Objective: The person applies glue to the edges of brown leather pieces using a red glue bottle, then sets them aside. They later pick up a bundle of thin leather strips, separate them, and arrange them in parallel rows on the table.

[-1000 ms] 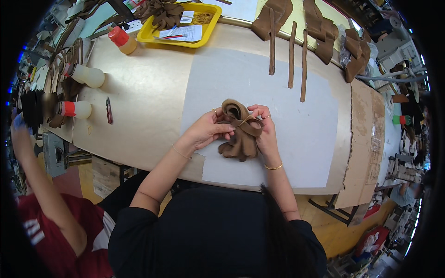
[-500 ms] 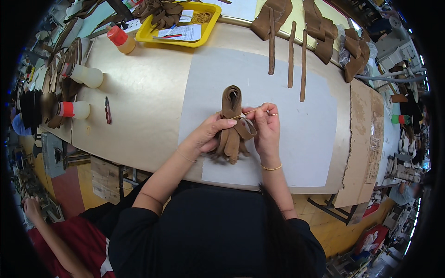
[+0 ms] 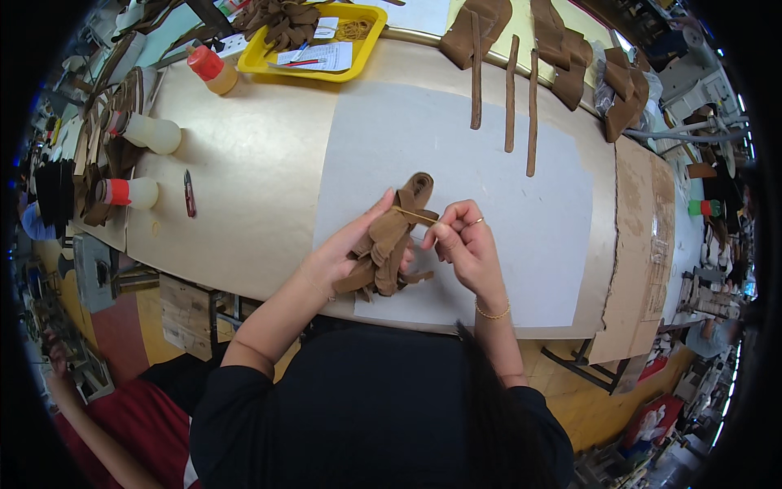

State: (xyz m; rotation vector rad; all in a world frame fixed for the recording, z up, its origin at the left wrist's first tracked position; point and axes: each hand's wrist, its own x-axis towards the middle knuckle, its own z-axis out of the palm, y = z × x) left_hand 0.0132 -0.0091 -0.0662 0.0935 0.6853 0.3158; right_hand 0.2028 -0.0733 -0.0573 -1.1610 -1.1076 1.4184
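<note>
A bundle of brown leather strips (image 3: 386, 241) is gripped in my left hand (image 3: 345, 248), over the grey sheet (image 3: 538, 244). Its looped end points away from me, and loose strip ends hang toward me. Round the bundle's upper part runs a thin yellow rubber band (image 3: 419, 215), stretched out to the right. My right hand (image 3: 466, 242) pinches the band's far end between thumb and fingertips. The left fingers beneath the bundle are mostly hidden.
A yellow tray (image 3: 305, 76) with brown strips, rubber bands, paper and pens stands at the back. Three brown strips (image 3: 511, 98) lie at the back right. On the left are a red-capped bottle (image 3: 213, 72), two pale bottles and a red cutter (image 3: 189, 194). A co-worker's arm (image 3: 98, 436) is at lower left.
The bundle has turned over and tilted to the right in my left hand. My right hand has moved down and right, drawing the rubber band out.
</note>
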